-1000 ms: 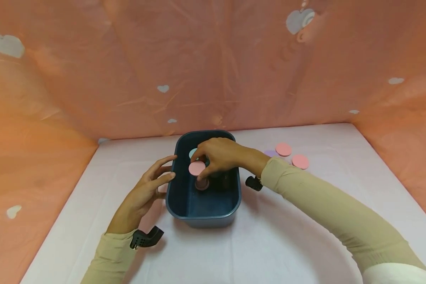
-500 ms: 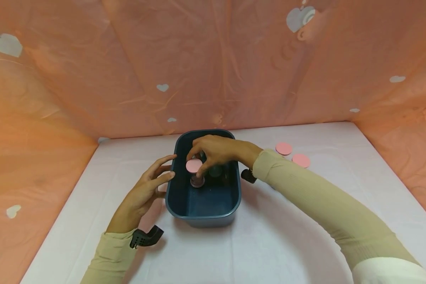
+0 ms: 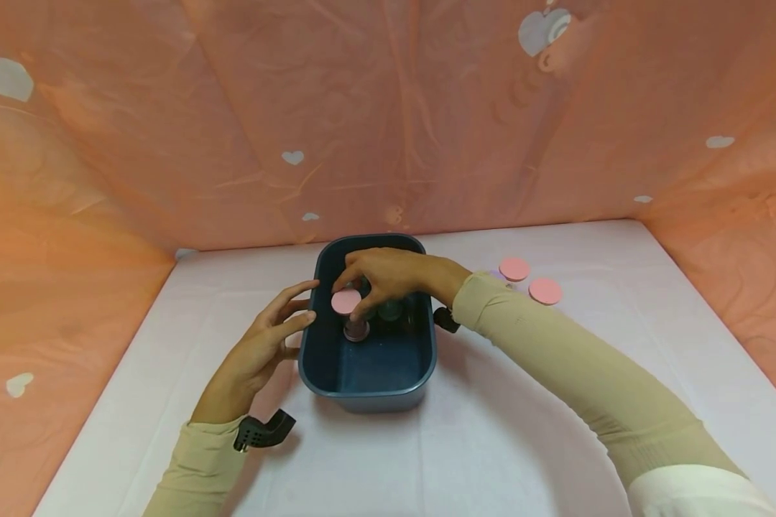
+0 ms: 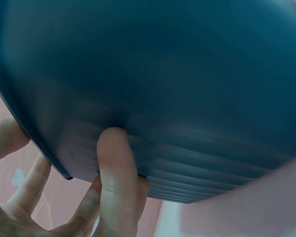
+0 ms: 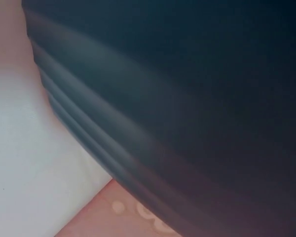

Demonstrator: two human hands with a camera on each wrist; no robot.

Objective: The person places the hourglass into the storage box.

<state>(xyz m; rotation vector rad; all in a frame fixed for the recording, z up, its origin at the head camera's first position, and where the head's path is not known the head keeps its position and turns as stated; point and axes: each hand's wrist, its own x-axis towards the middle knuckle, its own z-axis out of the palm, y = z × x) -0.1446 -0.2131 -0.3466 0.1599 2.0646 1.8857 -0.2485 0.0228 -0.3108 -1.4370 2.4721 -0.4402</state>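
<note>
A dark blue bin point(image 3: 379, 403) with a rounded rim stands on the white table. My right hand point(image 3: 391, 273) reaches inside it and pinches a small jar with a flat pink lid point(image 3: 345, 301) between thumb and fingers. The jar's lower part looks clear and brownish, near the bin's left wall. A dim greenish round thing point(image 3: 390, 310) shows under the hand. My left hand point(image 3: 264, 343) touches the bin's left side with extended fingers; the left wrist view shows its thumb point(image 4: 116, 168) against the ribbed outer wall. In the right wrist view the bin's wall hides the right hand.
To the right of the bin lie two pink round lids point(image 3: 546, 291) and a partly hidden purple one point(image 3: 496, 275). An orange-pink sheet point(image 3: 375, 129) with pale hearts forms the back and sides around the table.
My right hand has moved slightly left inside the bin, carrying the pink-lidded jar toward the left wall. A mint-coloured round top seen earlier behind it is now covered. The left hand stays on the bin.
</note>
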